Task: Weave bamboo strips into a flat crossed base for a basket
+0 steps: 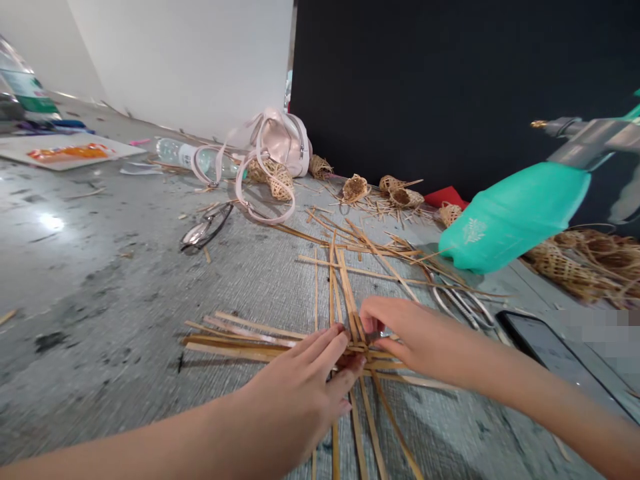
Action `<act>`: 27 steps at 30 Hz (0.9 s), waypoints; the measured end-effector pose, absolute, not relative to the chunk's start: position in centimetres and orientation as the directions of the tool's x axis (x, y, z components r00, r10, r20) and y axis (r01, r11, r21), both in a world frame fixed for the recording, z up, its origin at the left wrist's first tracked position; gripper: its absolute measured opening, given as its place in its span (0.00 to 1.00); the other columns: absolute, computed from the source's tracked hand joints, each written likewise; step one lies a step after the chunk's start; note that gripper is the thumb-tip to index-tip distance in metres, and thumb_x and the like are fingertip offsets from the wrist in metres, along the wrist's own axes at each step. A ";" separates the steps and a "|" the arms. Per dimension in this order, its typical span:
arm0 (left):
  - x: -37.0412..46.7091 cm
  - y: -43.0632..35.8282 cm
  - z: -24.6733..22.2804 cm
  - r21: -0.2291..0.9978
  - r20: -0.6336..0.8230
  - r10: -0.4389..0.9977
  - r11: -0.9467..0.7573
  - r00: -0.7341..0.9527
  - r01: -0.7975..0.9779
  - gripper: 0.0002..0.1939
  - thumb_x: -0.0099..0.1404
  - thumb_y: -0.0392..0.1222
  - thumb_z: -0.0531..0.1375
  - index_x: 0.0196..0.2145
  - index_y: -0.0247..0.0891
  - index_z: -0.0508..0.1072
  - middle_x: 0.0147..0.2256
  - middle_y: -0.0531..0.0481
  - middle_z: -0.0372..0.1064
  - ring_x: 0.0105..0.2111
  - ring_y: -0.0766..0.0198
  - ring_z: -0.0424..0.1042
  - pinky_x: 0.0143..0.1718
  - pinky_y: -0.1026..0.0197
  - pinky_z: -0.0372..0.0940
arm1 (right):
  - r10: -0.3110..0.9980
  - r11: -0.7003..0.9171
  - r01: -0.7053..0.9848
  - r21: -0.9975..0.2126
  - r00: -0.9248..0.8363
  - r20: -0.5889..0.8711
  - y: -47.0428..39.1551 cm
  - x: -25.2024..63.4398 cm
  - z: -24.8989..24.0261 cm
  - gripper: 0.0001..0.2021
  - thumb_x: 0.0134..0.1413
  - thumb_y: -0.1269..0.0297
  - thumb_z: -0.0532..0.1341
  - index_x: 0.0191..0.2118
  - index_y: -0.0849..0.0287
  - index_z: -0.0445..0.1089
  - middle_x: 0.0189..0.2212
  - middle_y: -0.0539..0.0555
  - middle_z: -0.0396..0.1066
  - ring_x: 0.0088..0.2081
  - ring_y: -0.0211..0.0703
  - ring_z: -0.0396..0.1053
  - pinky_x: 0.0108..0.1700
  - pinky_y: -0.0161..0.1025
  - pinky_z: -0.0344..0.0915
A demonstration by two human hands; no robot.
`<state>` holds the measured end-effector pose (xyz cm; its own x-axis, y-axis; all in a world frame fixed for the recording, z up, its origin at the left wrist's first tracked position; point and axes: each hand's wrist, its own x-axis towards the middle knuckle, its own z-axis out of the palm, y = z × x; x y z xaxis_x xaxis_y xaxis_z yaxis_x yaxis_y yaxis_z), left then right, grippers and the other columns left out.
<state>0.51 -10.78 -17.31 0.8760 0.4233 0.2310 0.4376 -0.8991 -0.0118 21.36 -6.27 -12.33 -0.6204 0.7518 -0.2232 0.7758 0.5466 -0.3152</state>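
Observation:
Flat bamboo strips (240, 341) cross one another in a loose weave on the grey table, with ends fanning out left, right, away from me and towards me. My left hand (307, 380) presses on the crossing from the left, its fingers over the strips and its thumb at the near side. From the right, my right hand (400, 330) is closed in a pinch at the upright strips (347, 287), just beyond the crossing. Fingers cover much of the weave's centre, so the exact over-and-under there is hidden.
Scissors (463, 303) and a phone (555, 360) lie right, below a green spray bottle (515, 217). Glasses (206, 228), a pink bag (283, 143) and a plastic bottle (195, 157) lie behind. Small woven baskets (355, 189) and loose strips line the back.

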 end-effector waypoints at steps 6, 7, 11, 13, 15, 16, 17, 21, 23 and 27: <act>0.6 -10.9 -17.3 0.018 0.240 0.461 -0.882 0.854 0.471 0.22 0.71 0.41 0.42 0.57 0.27 0.58 0.55 0.36 0.56 0.59 0.48 0.49 0.57 0.50 0.50 | 0.618 0.774 0.611 -0.163 -0.786 -0.012 -7.1 22.6 -13.7 0.08 0.58 0.73 0.51 0.31 0.58 0.65 0.29 0.51 0.66 0.33 0.41 0.62 0.36 0.41 0.56; 0.6 -10.9 -17.2 0.027 0.231 0.462 -0.883 0.856 0.469 0.22 0.71 0.41 0.41 0.57 0.27 0.58 0.55 0.35 0.57 0.59 0.48 0.50 0.57 0.51 0.51 | 0.566 0.819 0.558 -0.138 -0.824 0.032 -7.0 22.8 -13.8 0.09 0.59 0.72 0.50 0.32 0.58 0.66 0.31 0.51 0.67 0.33 0.41 0.63 0.37 0.40 0.57; 0.5 -10.9 -17.2 0.038 0.223 0.481 -0.874 0.848 0.485 0.23 0.71 0.42 0.39 0.57 0.26 0.57 0.56 0.32 0.55 0.59 0.48 0.50 0.56 0.52 0.53 | 0.421 0.907 0.414 -0.076 -0.900 0.116 -6.3 23.0 -14.1 0.10 0.61 0.70 0.49 0.36 0.61 0.68 0.35 0.54 0.69 0.37 0.40 0.65 0.38 0.39 0.61; 0.5 -10.9 -17.4 0.015 0.246 0.468 -0.877 0.849 0.479 0.22 0.71 0.42 0.41 0.57 0.26 0.57 0.57 0.33 0.54 0.59 0.48 0.49 0.57 0.51 0.51 | 0.348 0.936 0.351 -0.013 -0.923 0.164 -6.3 23.0 -14.2 0.11 0.62 0.70 0.48 0.36 0.63 0.68 0.33 0.55 0.70 0.37 0.39 0.65 0.39 0.39 0.62; 0.6 -10.9 -17.5 -0.003 0.257 0.458 -0.880 0.851 0.475 0.22 0.71 0.41 0.42 0.56 0.26 0.58 0.56 0.35 0.56 0.59 0.48 0.50 0.58 0.51 0.49 | 0.297 0.950 0.310 0.038 -0.934 0.199 -6.3 22.9 -14.4 0.12 0.62 0.72 0.48 0.37 0.64 0.68 0.32 0.55 0.70 0.37 0.40 0.66 0.39 0.39 0.63; 0.6 -10.9 -17.6 -0.002 0.258 0.455 -0.882 0.852 0.471 0.21 0.71 0.40 0.42 0.56 0.26 0.59 0.55 0.35 0.57 0.58 0.49 0.51 0.58 0.51 0.48 | 0.278 0.953 0.296 0.057 -0.937 0.210 -6.4 23.0 -14.5 0.12 0.62 0.72 0.48 0.37 0.64 0.69 0.32 0.55 0.70 0.38 0.40 0.66 0.40 0.40 0.63; 0.6 -10.9 -17.5 0.003 0.258 0.456 -0.882 0.852 0.471 0.21 0.71 0.40 0.43 0.56 0.26 0.59 0.55 0.35 0.58 0.58 0.49 0.52 0.58 0.51 0.48 | 0.266 0.956 0.286 0.071 -0.940 0.215 -6.4 23.0 -14.6 0.13 0.62 0.73 0.47 0.37 0.63 0.69 0.32 0.56 0.70 0.38 0.40 0.66 0.40 0.40 0.64; 0.7 -10.9 -17.3 0.035 0.247 0.462 -0.883 0.852 0.468 0.22 0.69 0.41 0.47 0.57 0.25 0.58 0.55 0.36 0.57 0.58 0.48 0.50 0.59 0.51 0.47 | 0.218 0.964 0.245 0.101 -0.950 0.223 -6.4 23.1 -14.7 0.14 0.62 0.73 0.46 0.36 0.62 0.69 0.32 0.56 0.70 0.39 0.41 0.66 0.40 0.40 0.64; 0.7 -10.8 -17.2 0.045 0.236 0.460 -0.885 0.856 0.464 0.22 0.69 0.40 0.48 0.56 0.26 0.59 0.55 0.37 0.57 0.59 0.49 0.50 0.58 0.51 0.48 | 0.199 0.967 0.228 0.110 -0.953 0.227 -6.3 23.2 -14.7 0.14 0.62 0.73 0.46 0.36 0.62 0.69 0.32 0.56 0.70 0.40 0.41 0.66 0.39 0.40 0.65; 0.7 -10.8 -17.1 0.035 0.221 0.444 -0.893 0.868 0.448 0.20 0.70 0.39 0.44 0.55 0.26 0.60 0.55 0.39 0.59 0.58 0.50 0.51 0.58 0.51 0.50 | 0.204 0.965 0.237 0.113 -0.948 0.244 -6.4 23.2 -15.0 0.15 0.62 0.73 0.45 0.36 0.63 0.68 0.32 0.57 0.70 0.40 0.41 0.65 0.39 0.41 0.65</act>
